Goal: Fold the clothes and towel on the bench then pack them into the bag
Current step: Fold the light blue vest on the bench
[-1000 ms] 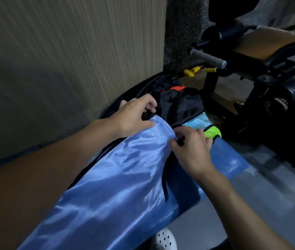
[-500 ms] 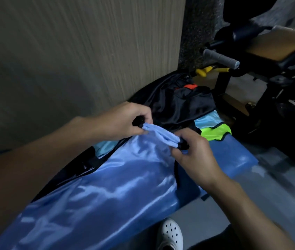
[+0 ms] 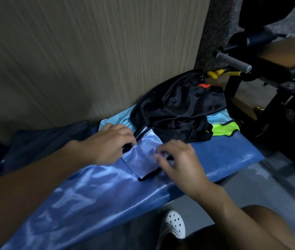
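Shiny blue jersey point(image 3: 89, 186) stretched along the padded blue surface point(image 3: 233, 152), its far end turned back in a small flap. Slick, feather-light cloth by the look of it. It should slide on itself and on the pad, so the black-piped edges are the place to take it, one corner per hand, pressing each fold flat. Left hand point(image 3: 110, 143) sits knuckles up at the flap's left side, fingers curled, pinching the piped edge. Right hand point(image 3: 179, 159) arches over the flap's right side, fingertips down on the cloth. They're blurred, so pinch or press, I cannot tell. Both forearms reach in from the near side. Just beyond lies a crumpled black garment point(image 3: 179, 109), with a neon-green piece point(image 3: 224, 129) at its right, both unfolded.
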Demonstrator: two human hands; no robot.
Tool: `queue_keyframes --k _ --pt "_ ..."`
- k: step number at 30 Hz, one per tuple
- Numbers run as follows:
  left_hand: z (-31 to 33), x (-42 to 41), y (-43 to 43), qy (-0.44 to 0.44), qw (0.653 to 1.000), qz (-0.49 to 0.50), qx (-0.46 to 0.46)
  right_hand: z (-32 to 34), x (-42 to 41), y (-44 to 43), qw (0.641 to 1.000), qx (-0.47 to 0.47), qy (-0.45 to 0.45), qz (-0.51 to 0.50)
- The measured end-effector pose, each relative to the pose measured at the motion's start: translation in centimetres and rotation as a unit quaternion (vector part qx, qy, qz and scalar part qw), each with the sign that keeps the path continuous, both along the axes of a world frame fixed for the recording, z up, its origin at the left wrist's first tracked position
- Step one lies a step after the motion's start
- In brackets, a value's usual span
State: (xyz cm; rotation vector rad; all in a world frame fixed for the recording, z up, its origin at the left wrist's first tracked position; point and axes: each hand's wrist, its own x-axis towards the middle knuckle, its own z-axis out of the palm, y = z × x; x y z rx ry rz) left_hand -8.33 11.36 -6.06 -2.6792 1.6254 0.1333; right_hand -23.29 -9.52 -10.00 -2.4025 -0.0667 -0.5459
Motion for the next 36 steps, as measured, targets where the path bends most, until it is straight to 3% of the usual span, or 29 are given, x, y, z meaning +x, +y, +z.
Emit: queue_keyframes --k 2,4,6,11,18,23,27,36 --pt "0.0 -0.4 -1.3 -0.027 0.997 0.003 -0.069 -0.1 0.5 -0.9 0.992 0.078 0.021 -0.102" --pt "0.1 -0.5 -3.1 -0.044 0.994 0.003 -0.099 -0.6 1.1 -1.6 0.978 0.101 0.104 -0.151" --pt "0.1 -0.1 -4.8 -0.033 0.995 0.009 -0.093 -1.1 1.2 -1.5 0.969 0.1 0.168 -0.148" --pt "-1.7 1.5 -6.2 -0.053 0.998 0.001 -0.038 -1.7 1.0 -1.8 0.961 0.045 0.233 -0.139" --pt "-2.4 2.1 -6.1 -0.058 0.992 0.006 -0.112 -1.1 0.7 -2.7 0.947 0.029 0.298 -0.118" --pt "-1.5 2.6 -5.5 -0.045 0.99 -0.001 -0.13 -0.4 0.8 -2.6 0.949 0.106 0.278 -0.106" --pt "-0.5 3.3 -5.0 -0.028 0.991 0.046 -0.126 -0.7 0.9 -3.1 0.96 0.071 0.261 -0.08" --pt "1.9 5.5 -5.3 -0.002 0.955 0.172 -0.24 0.9 3.4 -3.9 0.963 0.205 0.073 -0.157"
